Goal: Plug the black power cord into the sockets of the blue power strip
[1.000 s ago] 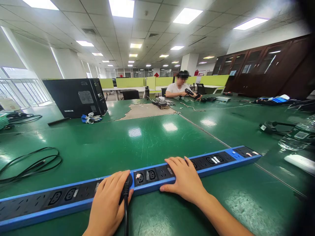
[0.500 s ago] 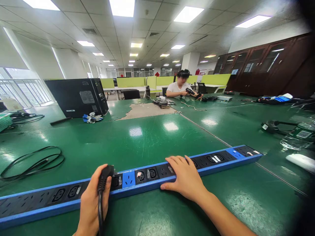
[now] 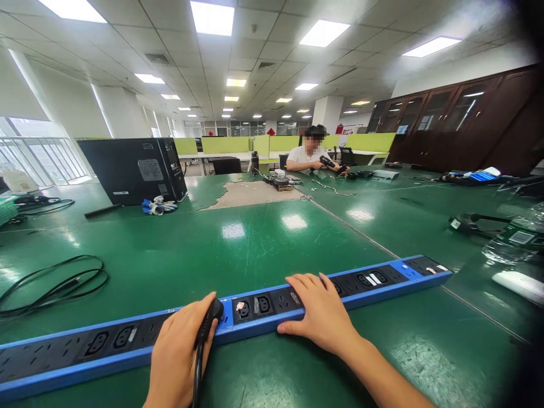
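A long blue power strip (image 3: pixel 272 326) with black sockets lies slantwise across the green table. My left hand (image 3: pixel 181 345) is closed round a black power plug (image 3: pixel 217 309), held at the strip beside a blue socket; whether its pins are in a socket is hidden. The plug's cord (image 3: pixel 198 368) hangs down past the wrist. My right hand (image 3: pixel 321 311) lies over the strip right of its middle, fingers spread on top and thumb along the near edge, gripping its body.
A coiled black cable (image 3: pixel 55 283) lies at left. Behind stand a black computer case (image 3: pixel 131 170) and blue-white gloves (image 3: pixel 158 205). At right are a water bottle (image 3: pixel 516 238) and a white object (image 3: pixel 521 286). Across the table, a person (image 3: pixel 312 156) holds a dark tool.
My left hand has moved right along the strip with the plug, which now sits lower against the blue socket. My right hand stays in place on the strip.
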### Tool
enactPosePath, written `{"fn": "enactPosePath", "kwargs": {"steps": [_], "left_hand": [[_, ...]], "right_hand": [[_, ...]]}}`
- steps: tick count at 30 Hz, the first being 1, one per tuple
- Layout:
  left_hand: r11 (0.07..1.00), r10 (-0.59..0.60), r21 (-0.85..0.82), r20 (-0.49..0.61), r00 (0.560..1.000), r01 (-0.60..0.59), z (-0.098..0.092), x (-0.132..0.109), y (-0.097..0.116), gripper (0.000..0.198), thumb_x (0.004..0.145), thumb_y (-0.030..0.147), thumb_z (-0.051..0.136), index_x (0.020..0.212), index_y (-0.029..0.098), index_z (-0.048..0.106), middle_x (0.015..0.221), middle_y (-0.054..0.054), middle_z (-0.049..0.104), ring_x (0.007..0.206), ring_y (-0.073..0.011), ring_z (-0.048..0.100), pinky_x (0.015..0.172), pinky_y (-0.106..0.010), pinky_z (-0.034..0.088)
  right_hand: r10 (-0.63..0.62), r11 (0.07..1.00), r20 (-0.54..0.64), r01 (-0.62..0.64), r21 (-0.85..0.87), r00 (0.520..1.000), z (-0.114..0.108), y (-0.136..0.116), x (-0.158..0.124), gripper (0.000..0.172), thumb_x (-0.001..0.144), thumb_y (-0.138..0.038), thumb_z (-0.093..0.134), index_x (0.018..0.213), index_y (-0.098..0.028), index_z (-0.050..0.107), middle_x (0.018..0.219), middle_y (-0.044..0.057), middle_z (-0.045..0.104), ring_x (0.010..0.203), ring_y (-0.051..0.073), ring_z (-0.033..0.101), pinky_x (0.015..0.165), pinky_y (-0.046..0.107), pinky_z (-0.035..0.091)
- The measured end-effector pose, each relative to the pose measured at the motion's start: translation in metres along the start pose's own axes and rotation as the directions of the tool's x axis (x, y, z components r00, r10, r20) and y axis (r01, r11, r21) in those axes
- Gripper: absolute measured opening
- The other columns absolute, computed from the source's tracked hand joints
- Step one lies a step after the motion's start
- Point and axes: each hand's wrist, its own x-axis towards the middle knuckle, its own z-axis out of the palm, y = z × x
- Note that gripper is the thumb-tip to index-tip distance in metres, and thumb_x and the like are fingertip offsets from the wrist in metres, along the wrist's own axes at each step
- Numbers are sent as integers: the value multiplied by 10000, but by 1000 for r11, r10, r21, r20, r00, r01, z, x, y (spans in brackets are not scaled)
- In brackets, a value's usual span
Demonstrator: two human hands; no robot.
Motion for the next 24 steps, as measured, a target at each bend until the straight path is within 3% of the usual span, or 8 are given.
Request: {"fn": "enactPosePath", "kwargs": {"steps": [8, 15, 24], "left_hand": [[997, 79, 15, 99, 992, -81, -7, 5, 8, 402, 951, 317, 469, 1348, 255, 466, 1159, -61, 680, 1047, -215, 625, 871, -364, 475], [997, 51, 57, 19, 999, -52, -1, 1, 8, 439, 928, 378, 502, 1338, 223, 467, 1142, -82, 681, 1011, -235, 631, 877, -379, 474], [997, 66, 45, 19, 998, -67, -3, 3, 7, 402, 906, 354, 539, 1287, 227, 506, 1119, -59, 691, 1007, -231, 635, 869, -363, 473]], "right_hand": [[-16, 1000, -29, 16, -1, 999, 2, 0, 0, 924, 550, -697, 765, 1309, -210, 562, 1351, 114, 571, 1273, 345, 470, 1138, 601, 224], [-20, 1000, -36, 20, -7, 999, 1, 0, -1, 901, 567, -701, 752, 1303, -218, 563, 1345, 109, 576, 1266, 341, 474, 1133, 598, 222], [-9, 1000, -13, 9, 1, 1000, 0, -2, -1, 907, 565, -676, 769, 1313, -210, 556, 1357, 111, 566, 1272, 338, 466, 1143, 590, 205]]}}
